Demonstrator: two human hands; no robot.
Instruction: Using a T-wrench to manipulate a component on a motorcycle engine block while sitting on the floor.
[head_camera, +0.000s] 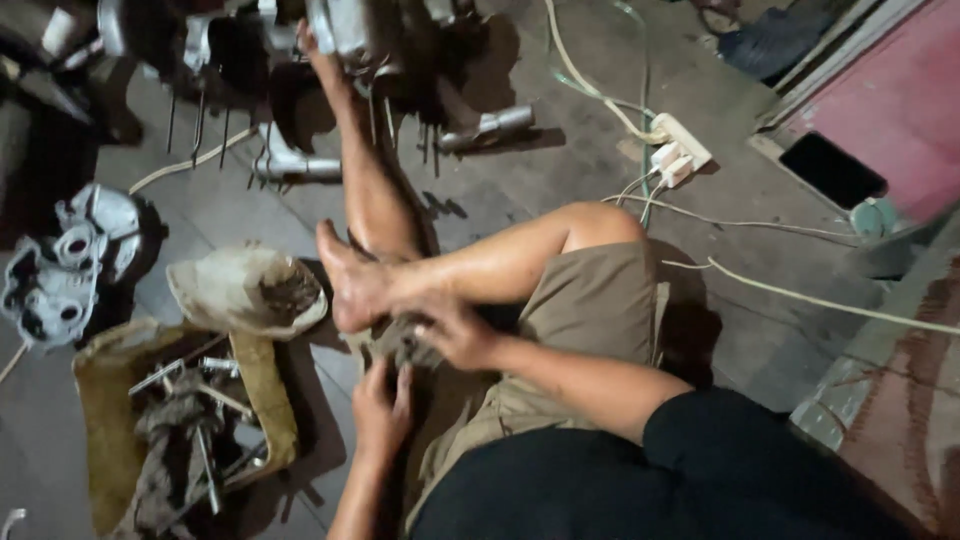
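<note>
Dirty rag (402, 342) gripped by right hand (455, 330); left hand (380, 405) pressed flat below it. Parts tray (105, 420) left of hands, contents untouched.

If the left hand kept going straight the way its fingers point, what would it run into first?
The left hand points up the picture, its fingers already on the dark greasy rag that the right hand grips. Just past the rag it would probably meet the bare foot, though depth is hard to judge here.
</note>
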